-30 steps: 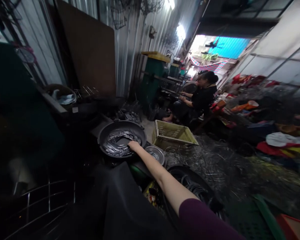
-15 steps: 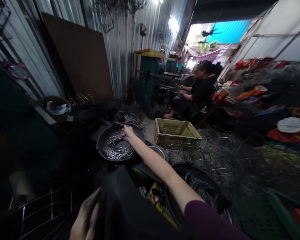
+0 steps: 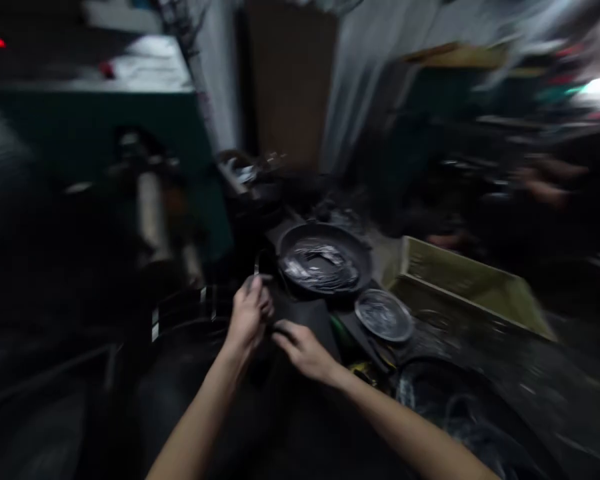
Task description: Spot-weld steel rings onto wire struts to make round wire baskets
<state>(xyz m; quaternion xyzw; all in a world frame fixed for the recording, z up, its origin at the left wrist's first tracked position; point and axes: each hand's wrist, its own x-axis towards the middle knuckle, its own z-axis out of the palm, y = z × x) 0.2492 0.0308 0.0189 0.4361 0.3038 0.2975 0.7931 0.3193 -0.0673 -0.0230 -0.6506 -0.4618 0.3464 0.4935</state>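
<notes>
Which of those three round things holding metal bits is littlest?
The small, round, silvery-grey dish, between the wide, dark-grey round pan and the big, round black tub; both others look clearly wider.

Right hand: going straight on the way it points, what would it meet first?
Most likely the left hand, close ahead of the right hand; blur leaves the depth unclear.

A dim grey floor (image 3: 386,247) is spreading before me, a rectangular yellow-green plastic crate (image 3: 455,270) is resting on it, a round dark-grey pan (image 3: 359,248) is carrying curved silver metal wires (image 3: 304,267), its support is hiding in shadow.
</notes>
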